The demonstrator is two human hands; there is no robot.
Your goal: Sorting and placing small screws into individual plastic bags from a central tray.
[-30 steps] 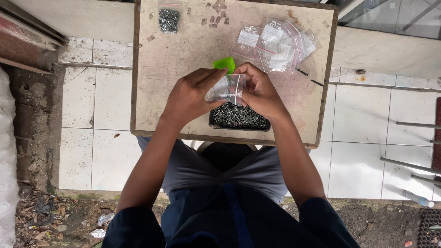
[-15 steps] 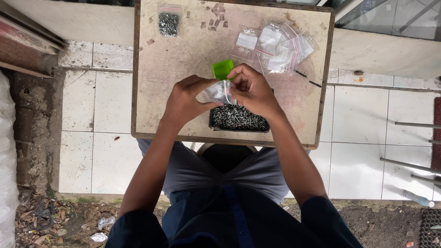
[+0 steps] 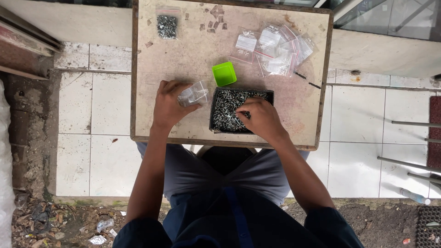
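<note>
My left hand [image 3: 168, 104] holds a small clear plastic bag [image 3: 193, 94] above the worn table [image 3: 183, 50], left of a black tray [image 3: 268, 95] full of small metal screws [image 3: 225, 108]. My right hand [image 3: 259, 118] reaches into the tray, fingers pinched among the screws. A small green cup [image 3: 224, 73] stands just beyond the tray.
A pile of empty clear bags [image 3: 278, 48] lies at the table's far right. One bag filled with screws [image 3: 167, 25] lies at the far left. White floor tiles [image 3: 87, 133] surround the table, with dirt and litter near my feet.
My hands were together over the tray holding the bag. They have parted: the left carried the bag to the left, the right dropped into the screws.
</note>
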